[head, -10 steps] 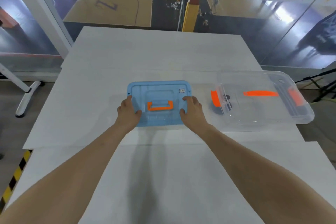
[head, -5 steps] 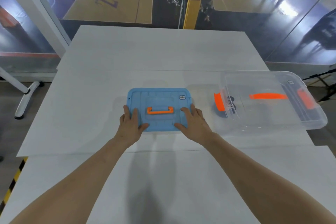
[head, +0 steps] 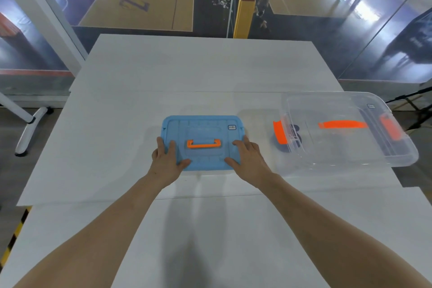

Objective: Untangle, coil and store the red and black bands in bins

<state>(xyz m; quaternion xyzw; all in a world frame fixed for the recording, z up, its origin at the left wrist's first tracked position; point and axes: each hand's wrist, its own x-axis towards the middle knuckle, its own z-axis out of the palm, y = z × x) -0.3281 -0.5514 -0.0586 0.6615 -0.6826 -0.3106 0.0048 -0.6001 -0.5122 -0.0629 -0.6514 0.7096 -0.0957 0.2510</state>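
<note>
Step in hand: closing the small bin (head: 211, 172). Left hand (head: 167, 159) and right hand (head: 247, 159) both lie flat on the blue lid (head: 203, 128), fingers straight and spread, gripping nothing. Left is at the lid's 8 o'clock corner, right at 4 o'clock, orange handle (head: 203, 144) between them. Reads as pressing the lid to seat it.

Bands: neither clearly visible. A dark shape (head: 295, 130) at the 9 o'clock end of the clear bin (head: 350, 154), by its orange latch (head: 279, 132), may be the black band; can't confirm. Red band hidden, presumably under the blue lid. Clear bin sits at 3 o'clock of the small one, apart, on the white table (head: 187, 72).

Judgement: task near its end. Next move needs even downward pressure round the rim, then a corner check before letting go.
</note>
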